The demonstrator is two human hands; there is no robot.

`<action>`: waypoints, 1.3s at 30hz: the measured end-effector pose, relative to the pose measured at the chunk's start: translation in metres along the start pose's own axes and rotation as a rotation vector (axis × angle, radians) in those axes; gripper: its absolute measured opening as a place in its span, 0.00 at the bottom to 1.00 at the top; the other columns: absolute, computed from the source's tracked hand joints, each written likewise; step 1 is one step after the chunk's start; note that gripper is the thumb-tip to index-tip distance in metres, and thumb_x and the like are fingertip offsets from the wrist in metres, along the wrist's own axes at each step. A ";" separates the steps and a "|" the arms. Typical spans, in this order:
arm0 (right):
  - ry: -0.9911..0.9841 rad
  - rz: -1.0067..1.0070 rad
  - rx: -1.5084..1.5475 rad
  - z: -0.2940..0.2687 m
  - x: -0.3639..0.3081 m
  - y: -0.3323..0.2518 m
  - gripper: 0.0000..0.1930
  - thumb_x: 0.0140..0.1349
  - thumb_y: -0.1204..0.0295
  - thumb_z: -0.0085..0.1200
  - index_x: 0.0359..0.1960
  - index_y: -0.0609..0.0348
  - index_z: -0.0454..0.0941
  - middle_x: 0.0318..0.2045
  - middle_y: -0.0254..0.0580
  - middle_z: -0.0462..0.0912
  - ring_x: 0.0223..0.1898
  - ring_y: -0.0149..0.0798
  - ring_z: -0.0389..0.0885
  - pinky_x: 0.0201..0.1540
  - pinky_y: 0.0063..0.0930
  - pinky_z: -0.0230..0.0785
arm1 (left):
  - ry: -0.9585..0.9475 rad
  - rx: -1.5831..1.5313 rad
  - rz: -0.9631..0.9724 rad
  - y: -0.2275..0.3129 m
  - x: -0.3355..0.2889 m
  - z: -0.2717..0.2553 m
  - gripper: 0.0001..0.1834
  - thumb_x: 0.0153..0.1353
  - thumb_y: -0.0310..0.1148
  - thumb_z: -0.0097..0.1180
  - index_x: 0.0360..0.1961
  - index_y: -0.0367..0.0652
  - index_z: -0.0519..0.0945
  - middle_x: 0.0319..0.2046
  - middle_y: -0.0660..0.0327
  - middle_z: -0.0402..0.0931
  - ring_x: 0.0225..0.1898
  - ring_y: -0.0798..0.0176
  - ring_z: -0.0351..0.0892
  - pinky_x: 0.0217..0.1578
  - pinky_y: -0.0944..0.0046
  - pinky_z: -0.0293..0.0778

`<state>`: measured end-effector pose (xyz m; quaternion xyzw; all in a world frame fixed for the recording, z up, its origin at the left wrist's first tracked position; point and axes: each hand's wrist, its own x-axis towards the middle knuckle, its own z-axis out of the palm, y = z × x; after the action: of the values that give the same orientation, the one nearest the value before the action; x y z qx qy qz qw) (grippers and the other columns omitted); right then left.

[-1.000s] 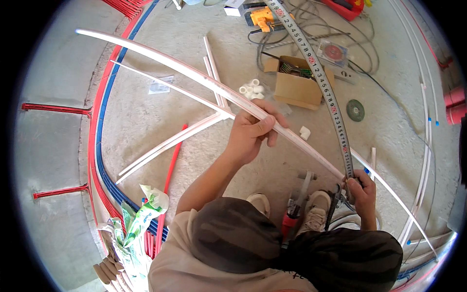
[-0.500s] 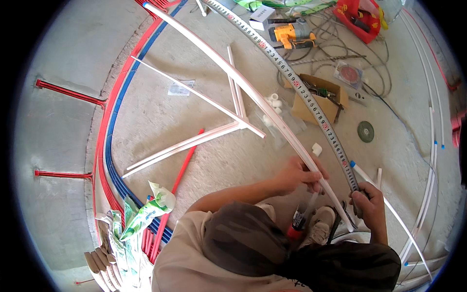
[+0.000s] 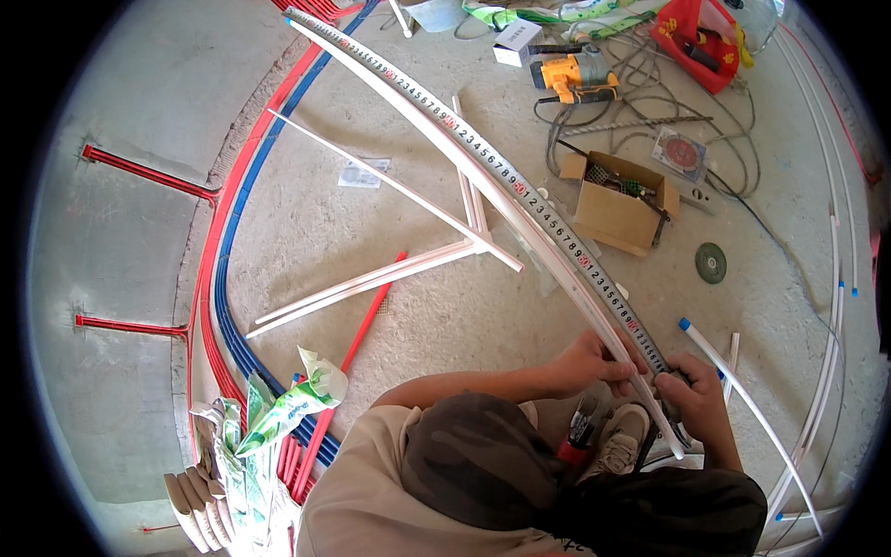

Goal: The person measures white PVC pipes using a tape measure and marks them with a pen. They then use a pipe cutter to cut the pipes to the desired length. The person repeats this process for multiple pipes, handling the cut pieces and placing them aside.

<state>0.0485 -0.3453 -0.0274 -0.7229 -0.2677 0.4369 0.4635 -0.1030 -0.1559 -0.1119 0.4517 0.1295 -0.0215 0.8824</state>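
Observation:
A long white plastic pipe (image 3: pixel 592 304) runs from my lap to the far left. My left hand (image 3: pixel 603 364) is closed around it near its lower end. The extended blade of a steel tape measure (image 3: pixel 549 215) lies alongside the pipe, close against its right edge. Its far tip meets the pipe's far end, which has a blue tip. My right hand (image 3: pixel 698 395) grips the tape measure at its near end, just right of the left hand; the tape's case is mostly hidden by the fingers. A red-and-black object (image 3: pixel 577 436) is by my shoe.
Cut white pipes (image 3: pixel 399 186) lie on the concrete floor. Beyond are a cardboard box (image 3: pixel 617 218) of tools, a yellow power tool (image 3: pixel 571 76) with a coiled cord, a red bag (image 3: pixel 701 46) and a cutting disc (image 3: pixel 711 263). Blue pipes (image 3: pixel 218 269) line the left; more white pipes (image 3: pixel 752 399) lie right.
The tape blade has swung left from apart to alongside the pipe, its far end now at the pipe's tip. My right hand has come left, closer to my left hand, which has lowered slightly.

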 end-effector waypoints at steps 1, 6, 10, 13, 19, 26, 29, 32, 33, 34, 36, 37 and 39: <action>-0.009 0.024 0.011 0.000 0.000 -0.001 0.16 0.62 0.65 0.62 0.42 0.69 0.83 0.29 0.39 0.82 0.32 0.30 0.78 0.36 0.29 0.70 | -0.011 -0.007 0.007 0.000 0.000 0.000 0.10 0.68 0.26 0.62 0.47 0.32 0.81 0.42 0.52 0.86 0.33 0.61 0.87 0.34 0.62 0.86; -0.021 0.050 -0.016 0.000 -0.001 0.001 0.16 0.62 0.64 0.62 0.41 0.69 0.83 0.27 0.39 0.82 0.31 0.30 0.78 0.36 0.28 0.70 | 0.009 0.009 -0.012 -0.004 0.003 -0.003 0.11 0.69 0.27 0.64 0.49 0.34 0.81 0.39 0.53 0.87 0.34 0.60 0.87 0.35 0.59 0.87; -0.024 0.053 -0.021 0.000 -0.001 0.006 0.17 0.62 0.64 0.62 0.41 0.69 0.83 0.27 0.42 0.82 0.30 0.31 0.78 0.35 0.29 0.70 | -0.001 0.021 -0.018 -0.006 0.004 -0.007 0.10 0.69 0.26 0.64 0.48 0.34 0.80 0.38 0.53 0.86 0.34 0.59 0.88 0.35 0.58 0.87; -0.035 0.042 -0.049 0.001 0.001 0.007 0.17 0.62 0.63 0.61 0.41 0.69 0.83 0.27 0.44 0.82 0.30 0.33 0.79 0.36 0.29 0.70 | 0.002 0.021 -0.003 -0.005 0.004 -0.008 0.10 0.69 0.26 0.63 0.49 0.33 0.80 0.38 0.52 0.86 0.34 0.58 0.88 0.35 0.58 0.87; -0.084 0.059 -0.169 0.002 0.003 -0.002 0.19 0.63 0.61 0.61 0.45 0.68 0.84 0.30 0.50 0.84 0.33 0.40 0.82 0.39 0.33 0.73 | 0.069 -0.019 0.013 -0.004 0.002 -0.005 0.10 0.68 0.23 0.62 0.48 0.32 0.79 0.38 0.51 0.86 0.35 0.56 0.88 0.36 0.56 0.87; -0.020 0.024 -0.314 -0.013 0.001 0.003 0.20 0.68 0.58 0.59 0.44 0.67 0.85 0.33 0.57 0.85 0.35 0.53 0.84 0.42 0.40 0.74 | 0.065 -0.073 -0.006 0.014 0.008 -0.020 0.09 0.68 0.22 0.61 0.47 0.32 0.79 0.39 0.48 0.86 0.37 0.52 0.88 0.39 0.52 0.87; 0.040 0.090 -0.408 -0.023 0.000 0.010 0.19 0.69 0.59 0.57 0.42 0.67 0.85 0.34 0.58 0.85 0.37 0.55 0.84 0.42 0.42 0.73 | 0.124 -0.138 0.051 0.025 0.011 -0.025 0.08 0.68 0.20 0.59 0.47 0.30 0.80 0.38 0.48 0.86 0.36 0.53 0.88 0.39 0.54 0.87; 0.066 0.143 -0.459 -0.031 -0.002 0.018 0.18 0.69 0.61 0.56 0.40 0.67 0.84 0.34 0.58 0.84 0.37 0.57 0.83 0.43 0.44 0.73 | 0.160 -0.147 0.079 0.033 0.013 -0.027 0.09 0.68 0.20 0.59 0.48 0.28 0.80 0.39 0.46 0.85 0.36 0.53 0.88 0.39 0.55 0.87; 0.080 0.154 -0.462 -0.033 -0.002 0.020 0.17 0.69 0.62 0.55 0.39 0.68 0.84 0.34 0.57 0.83 0.38 0.57 0.83 0.44 0.45 0.72 | 0.167 -0.145 0.078 0.034 0.013 -0.027 0.10 0.68 0.20 0.59 0.48 0.28 0.79 0.40 0.46 0.85 0.36 0.53 0.88 0.39 0.55 0.87; 0.079 0.111 -0.467 -0.034 -0.003 0.023 0.16 0.69 0.63 0.55 0.40 0.68 0.83 0.34 0.56 0.83 0.38 0.55 0.82 0.44 0.43 0.72 | 0.168 -0.132 0.066 0.034 0.013 -0.026 0.10 0.68 0.20 0.59 0.48 0.28 0.79 0.40 0.46 0.85 0.37 0.53 0.88 0.39 0.55 0.87; 0.072 0.077 -0.479 -0.035 -0.002 0.027 0.15 0.69 0.65 0.56 0.41 0.69 0.82 0.34 0.54 0.82 0.37 0.50 0.81 0.44 0.40 0.71 | 0.167 -0.116 0.050 0.036 0.014 -0.025 0.10 0.68 0.20 0.59 0.49 0.28 0.78 0.41 0.45 0.85 0.37 0.53 0.88 0.40 0.55 0.87; 0.073 0.049 -0.495 -0.035 -0.002 0.029 0.15 0.69 0.65 0.55 0.42 0.69 0.82 0.35 0.55 0.83 0.38 0.51 0.81 0.45 0.40 0.71 | 0.163 -0.093 0.059 0.036 0.015 -0.025 0.10 0.69 0.21 0.60 0.49 0.30 0.78 0.41 0.46 0.85 0.37 0.53 0.89 0.40 0.55 0.87; 0.083 0.025 -0.517 -0.034 -0.001 0.031 0.15 0.70 0.65 0.54 0.44 0.68 0.83 0.37 0.55 0.83 0.42 0.53 0.82 0.49 0.40 0.72 | 0.135 -0.074 0.087 0.037 0.016 -0.023 0.11 0.69 0.23 0.61 0.50 0.33 0.76 0.42 0.46 0.85 0.38 0.52 0.89 0.39 0.55 0.87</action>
<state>0.0769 -0.3741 -0.0484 -0.8378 -0.3421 0.3299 0.2686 -0.0863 -0.1140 -0.0993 0.4244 0.1694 0.0523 0.8879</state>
